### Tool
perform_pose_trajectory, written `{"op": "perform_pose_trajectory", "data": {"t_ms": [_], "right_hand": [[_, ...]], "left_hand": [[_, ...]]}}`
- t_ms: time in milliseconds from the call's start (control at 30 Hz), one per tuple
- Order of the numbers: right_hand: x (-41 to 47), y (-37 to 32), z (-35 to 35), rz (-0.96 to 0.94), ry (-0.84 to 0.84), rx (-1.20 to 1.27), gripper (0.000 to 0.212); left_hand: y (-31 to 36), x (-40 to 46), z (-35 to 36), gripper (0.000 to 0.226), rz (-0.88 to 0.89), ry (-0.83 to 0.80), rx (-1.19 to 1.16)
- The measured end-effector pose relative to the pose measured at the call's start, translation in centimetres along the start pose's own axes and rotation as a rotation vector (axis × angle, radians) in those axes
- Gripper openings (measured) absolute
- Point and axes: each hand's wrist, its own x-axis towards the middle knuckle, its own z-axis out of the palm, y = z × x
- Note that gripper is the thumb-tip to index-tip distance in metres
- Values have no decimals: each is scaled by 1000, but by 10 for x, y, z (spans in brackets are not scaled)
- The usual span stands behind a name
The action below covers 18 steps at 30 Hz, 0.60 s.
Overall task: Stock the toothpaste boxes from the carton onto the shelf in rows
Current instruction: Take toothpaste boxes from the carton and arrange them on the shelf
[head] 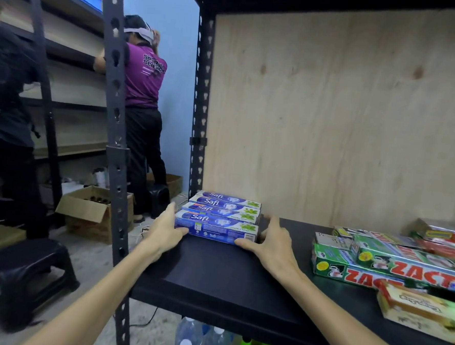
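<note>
Your left hand [168, 228] and your right hand [272, 241] framed the blue Safi toothpaste boxes [221, 217] at the back left corner of the black shelf [214, 275]. The boxes lay flat in a row running back toward the plywood back panel [344, 113], long sides touching, with the nearest one facing you. Your left hand cupped the left end of the nearest box, its thumb lying along the front lower edge and the fingers [172, 209] held together against the end of the row. Your right hand rested at the right end, the thumb pressed to the front edge of the nearest box and the fingers [274, 220] loosely spread and curved round the corner. Neither hand had a box lifted; all of them sat on the shelf.

Well apart to the right lay green and red Zact boxes [391, 265], loosely piled at angles, with a cream and red box [420, 309] nearest the front edge. Beyond the grey shelf upright [116, 139], an open cardboard carton [93, 209] stood on the floor, and a person in a purple shirt [144, 79] faced another rack.
</note>
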Motion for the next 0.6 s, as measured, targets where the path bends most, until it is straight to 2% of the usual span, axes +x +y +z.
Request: {"op": "perform_pose_trajectory", "data": {"t_ms": [100, 200, 500, 600], "right_hand": [[7, 3, 1, 10, 2, 4, 90], [7, 3, 0, 4, 1, -17, 93], [6, 0, -2, -42, -38, -138, 76], [0, -1, -5, -25, -27, -88, 84]], "left_hand": [[1, 4, 0, 85, -5, -62, -41], [5, 7, 1, 74, 9, -94, -8], [3, 3, 7, 83, 54, 9, -65], [2, 1, 11, 88, 81, 0, -75]]}}
